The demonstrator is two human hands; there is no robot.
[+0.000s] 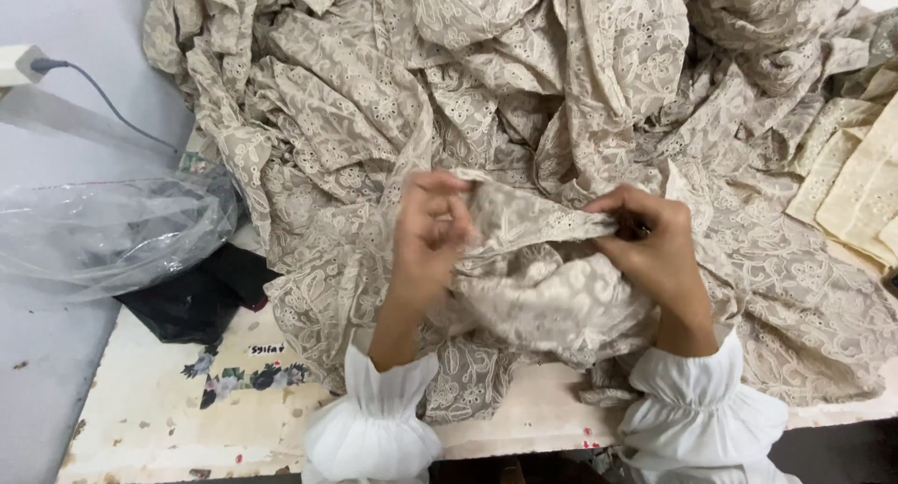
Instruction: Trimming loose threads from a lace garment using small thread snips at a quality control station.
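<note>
A big heap of beige cloth with white embroidered flower patterns covers most of the worn table. My left hand pinches a raised fold of this cloth from the left. My right hand grips the same fold from the right, so a short edge of cloth is stretched between both hands. Below the hands a bunched part of the cloth hangs toward me. White gathered sleeve cuffs cover both wrists.
A crumpled clear plastic bag lies at the left, with black cloth beneath it. A stack of pale yellow eyelet fabric lies at the right. A white plug and grey cable sit on the left wall.
</note>
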